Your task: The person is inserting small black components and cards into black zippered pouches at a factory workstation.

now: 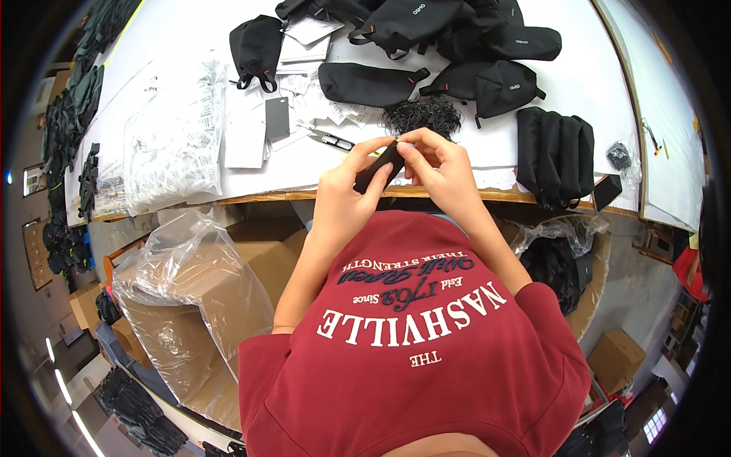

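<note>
Near the front edge of the white table [251, 181], my left hand [346, 190] is closed round a short, flat black piece [390, 158], its thumb pressed along the top. It looks like a strap or folded fabric, but its exact kind is unclear. My right hand [440, 169] pinches at the far end of the same piece, fingertips together; anything smaller between them is too small to make out. Just beyond my fingers lies a tangled heap of thin black cords [421, 116]. A pen-like tool [333, 140] rests left of the cords.
Black pouches [373, 84] are piled at the back, and several more [554, 156] stand in a row at right. Left are white cards [245, 135], a grey card [277, 118] and a clear bag of labels [175, 129]. Plastic-covered cardboard boxes [190, 282] stand below the table edge.
</note>
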